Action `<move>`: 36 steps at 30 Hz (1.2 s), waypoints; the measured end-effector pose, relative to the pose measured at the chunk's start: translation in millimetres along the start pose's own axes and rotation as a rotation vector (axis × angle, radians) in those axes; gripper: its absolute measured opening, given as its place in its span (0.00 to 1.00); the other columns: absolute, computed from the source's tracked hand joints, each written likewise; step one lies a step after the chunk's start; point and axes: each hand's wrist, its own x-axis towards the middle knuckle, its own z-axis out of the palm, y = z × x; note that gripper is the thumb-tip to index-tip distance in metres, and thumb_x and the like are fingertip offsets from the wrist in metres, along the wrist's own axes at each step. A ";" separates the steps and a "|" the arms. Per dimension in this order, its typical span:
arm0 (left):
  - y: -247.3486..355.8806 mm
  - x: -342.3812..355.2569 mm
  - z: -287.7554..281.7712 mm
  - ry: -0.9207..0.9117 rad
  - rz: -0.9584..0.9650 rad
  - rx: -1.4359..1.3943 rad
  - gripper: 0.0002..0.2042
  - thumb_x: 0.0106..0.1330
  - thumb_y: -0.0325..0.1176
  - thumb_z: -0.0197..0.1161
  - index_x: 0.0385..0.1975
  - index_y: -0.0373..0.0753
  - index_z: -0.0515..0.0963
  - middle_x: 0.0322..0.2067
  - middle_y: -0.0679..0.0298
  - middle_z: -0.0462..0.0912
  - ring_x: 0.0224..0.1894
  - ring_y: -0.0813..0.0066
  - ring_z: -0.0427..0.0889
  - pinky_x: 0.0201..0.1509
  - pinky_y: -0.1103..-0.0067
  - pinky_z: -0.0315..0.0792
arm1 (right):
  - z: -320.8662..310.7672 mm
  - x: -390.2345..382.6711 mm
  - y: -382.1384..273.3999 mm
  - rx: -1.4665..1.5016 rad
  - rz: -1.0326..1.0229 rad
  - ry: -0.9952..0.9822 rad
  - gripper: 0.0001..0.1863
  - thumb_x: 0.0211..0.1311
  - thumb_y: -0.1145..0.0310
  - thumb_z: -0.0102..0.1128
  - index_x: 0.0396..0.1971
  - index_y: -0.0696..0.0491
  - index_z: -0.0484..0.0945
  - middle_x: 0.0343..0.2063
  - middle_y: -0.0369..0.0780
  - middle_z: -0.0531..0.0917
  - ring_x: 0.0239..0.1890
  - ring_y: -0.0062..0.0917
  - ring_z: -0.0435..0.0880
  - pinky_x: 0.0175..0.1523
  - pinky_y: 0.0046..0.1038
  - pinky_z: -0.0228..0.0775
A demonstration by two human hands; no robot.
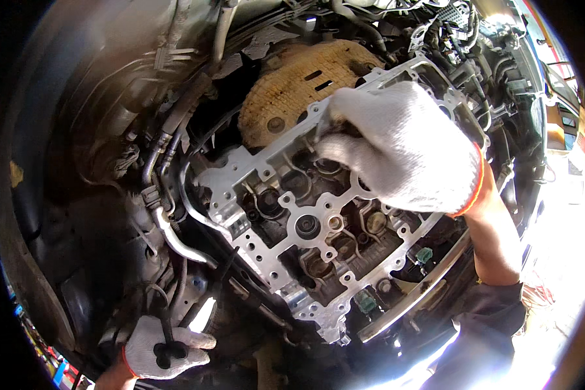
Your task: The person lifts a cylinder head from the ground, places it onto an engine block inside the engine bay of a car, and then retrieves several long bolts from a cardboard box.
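Observation:
The top of an open engine, its silver cylinder head (265, 244), fills the middle of the view. Round dark recesses and bolt holes show inside its frame. My right hand (396, 146), in a white knit glove with an orange cuff, is over its far right part. The thumb and fingers close together by the far rim; a small grey edge shows between them, too hidden to name. At the lower left, my left hand (157, 344), gloved alike, lies beside the engine bay hoses. It is around a slim black piece with a lobed end (171, 354), fingers pointing right.
A tan, rusty heat shield (312, 81) stands behind the head. Metal pipes and hoses (169, 231) run down its left side. Green connectors (365, 300) sit along the near right edge, next to a pale curved bar (413, 294). Wiring and brackets crowd the upper right.

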 end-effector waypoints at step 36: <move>-14.2 -2.2 -3.0 -0.059 0.025 -0.011 0.15 0.56 0.22 0.77 0.43 0.30 0.85 0.36 0.61 0.90 0.33 0.80 0.88 0.38 0.86 0.82 | 1.5 2.7 -2.8 0.023 -0.208 0.266 0.07 0.66 0.69 0.61 0.38 0.56 0.81 0.31 0.42 0.85 0.35 0.34 0.85 0.41 0.31 0.78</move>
